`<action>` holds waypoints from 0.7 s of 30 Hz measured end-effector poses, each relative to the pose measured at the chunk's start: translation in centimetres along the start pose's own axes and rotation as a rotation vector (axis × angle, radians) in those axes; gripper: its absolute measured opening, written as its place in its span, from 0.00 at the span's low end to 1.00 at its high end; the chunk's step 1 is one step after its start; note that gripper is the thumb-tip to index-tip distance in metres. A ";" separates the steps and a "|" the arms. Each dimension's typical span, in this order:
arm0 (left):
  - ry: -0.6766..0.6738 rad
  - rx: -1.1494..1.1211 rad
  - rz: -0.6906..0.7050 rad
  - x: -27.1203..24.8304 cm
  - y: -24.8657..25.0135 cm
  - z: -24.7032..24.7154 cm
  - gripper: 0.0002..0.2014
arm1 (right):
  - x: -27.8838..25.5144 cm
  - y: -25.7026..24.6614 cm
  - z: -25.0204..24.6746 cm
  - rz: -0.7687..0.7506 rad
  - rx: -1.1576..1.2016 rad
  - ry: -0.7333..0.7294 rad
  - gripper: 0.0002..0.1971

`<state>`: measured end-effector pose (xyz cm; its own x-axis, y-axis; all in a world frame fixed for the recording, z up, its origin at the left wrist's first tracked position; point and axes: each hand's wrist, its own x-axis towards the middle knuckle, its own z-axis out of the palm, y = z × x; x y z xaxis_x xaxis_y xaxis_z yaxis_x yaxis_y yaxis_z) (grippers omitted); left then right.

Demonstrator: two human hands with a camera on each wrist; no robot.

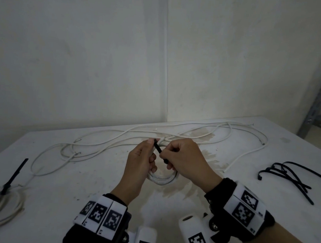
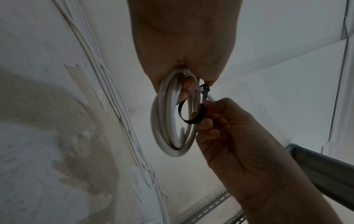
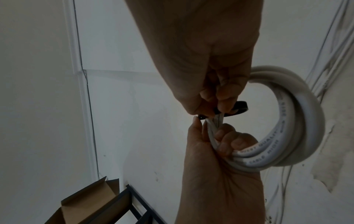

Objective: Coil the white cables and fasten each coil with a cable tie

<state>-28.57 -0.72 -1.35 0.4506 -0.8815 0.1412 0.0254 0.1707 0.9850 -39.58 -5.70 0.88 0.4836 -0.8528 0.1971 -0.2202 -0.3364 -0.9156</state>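
Note:
A small coil of white cable [image 1: 161, 179] [image 2: 164, 121] [image 3: 298, 121] hangs upright above the table's middle. My left hand [image 1: 145, 157] [image 3: 218, 144] grips the coil's top, fingers curled round the strands. A black cable tie [image 1: 157, 148] [image 2: 191, 112] [image 3: 239, 107] loops round the strands. My right hand [image 1: 173, 155] [image 2: 208, 119] pinches the tie's tail beside the left thumb. Its head [image 2: 205, 88] sits against the cable by the left fingers.
Loose white cables [image 1: 155, 137] sprawl along the table's back. A tied coil [image 1: 3, 202] with a black tie lies at the front left. Spare black ties [image 1: 289, 176] lie at the right. A metal rack [image 1: 314, 109] stands beyond the table's right corner.

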 end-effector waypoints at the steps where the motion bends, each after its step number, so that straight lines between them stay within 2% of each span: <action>1: 0.002 0.003 0.005 0.0 0.0 0.0 0.15 | 0.0 0.0 0.0 0.000 0.009 0.003 0.07; 9: -0.006 0.036 0.038 -0.2 -0.2 -0.4 0.13 | -0.2 0.1 0.5 -0.031 0.085 0.006 0.11; 16: -0.008 0.038 0.050 -0.1 0.1 -0.4 0.14 | -0.1 0.0 1.3 -0.162 0.064 0.076 0.11; 21: 0.029 0.061 0.106 -0.1 0.2 -0.8 0.14 | -0.6 0.2 1.3 -0.201 0.043 0.041 0.04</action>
<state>-27.91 -0.23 -1.21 0.4739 -0.8465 0.2428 -0.0781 0.2342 0.9690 -38.80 -4.67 0.10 0.4794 -0.7859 0.3905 -0.0855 -0.4847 -0.8705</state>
